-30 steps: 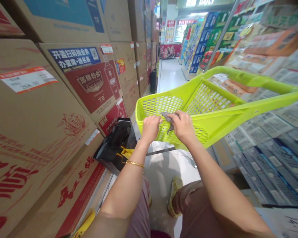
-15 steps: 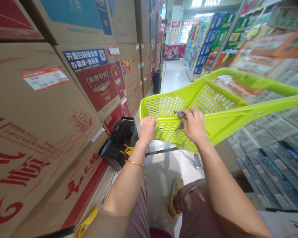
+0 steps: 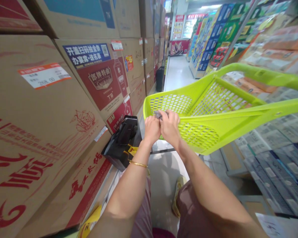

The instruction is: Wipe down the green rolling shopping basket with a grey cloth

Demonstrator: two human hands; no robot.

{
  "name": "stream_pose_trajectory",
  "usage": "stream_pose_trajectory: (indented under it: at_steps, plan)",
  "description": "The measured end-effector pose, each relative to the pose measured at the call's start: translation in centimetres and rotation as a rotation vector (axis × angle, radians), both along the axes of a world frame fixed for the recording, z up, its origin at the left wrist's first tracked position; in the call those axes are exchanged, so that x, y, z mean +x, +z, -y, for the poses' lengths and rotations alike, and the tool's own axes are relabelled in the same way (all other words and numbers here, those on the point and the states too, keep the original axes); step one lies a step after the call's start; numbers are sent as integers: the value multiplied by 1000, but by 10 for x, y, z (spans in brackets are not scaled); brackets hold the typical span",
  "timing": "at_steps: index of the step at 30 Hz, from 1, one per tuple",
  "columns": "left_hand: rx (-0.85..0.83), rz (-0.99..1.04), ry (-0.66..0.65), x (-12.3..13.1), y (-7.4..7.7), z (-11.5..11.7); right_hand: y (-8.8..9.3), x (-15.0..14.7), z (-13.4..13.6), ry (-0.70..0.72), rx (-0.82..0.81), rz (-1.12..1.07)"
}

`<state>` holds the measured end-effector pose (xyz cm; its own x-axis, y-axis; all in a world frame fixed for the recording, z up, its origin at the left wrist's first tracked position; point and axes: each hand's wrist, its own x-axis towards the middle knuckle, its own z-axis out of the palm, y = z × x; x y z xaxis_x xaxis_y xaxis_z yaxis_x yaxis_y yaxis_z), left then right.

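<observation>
A gold bracelet (image 3: 138,164) circles the left wrist, nearest of all. Beyond it, the left hand (image 3: 152,129) is curled over the near rim of a lime-green cart (image 3: 240,117), close to the end away from its handle. The right hand (image 3: 170,128) sits right against it on the same rim, fingers bent down on a bunched gray cloth (image 3: 158,114), most of which is hidden; a scrap shows at the rim, between the hands. Just left of that cart end is a black bag (image 3: 123,137) with a yellow piece (image 3: 132,150) at its side, beside stacked cartons (image 3: 47,132). Farther off, past the cart's far rim, runs a pale floor (image 3: 177,74), with blue packs (image 3: 203,49) stacked along its right.
</observation>
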<state>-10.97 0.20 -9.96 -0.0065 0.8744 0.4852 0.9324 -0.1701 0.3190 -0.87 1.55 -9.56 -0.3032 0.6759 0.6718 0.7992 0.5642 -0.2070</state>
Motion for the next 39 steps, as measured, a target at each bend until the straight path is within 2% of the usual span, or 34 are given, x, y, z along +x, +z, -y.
stream_pose_trajectory:
  at_steps: [5,10,16,19,23,34,39]
  plan:
    - [-15,-49,2,-8,2,0,2,19,-14,106,-1,208]
    - [-35,-57,-31,-9,6,3,9,49,-17,138,3,232]
    - [-21,-59,-59,-6,6,4,21,87,-14,63,12,187]
    - [-10,-55,-50,-5,5,2,22,94,-14,22,23,150]
    - [-14,-28,-28,-2,4,1,19,81,-13,-3,21,108]
    - [-40,20,5,4,4,-1,1,13,-9,48,-9,84]
    - [-30,-16,-5,-1,3,0,7,17,-11,107,-28,183]
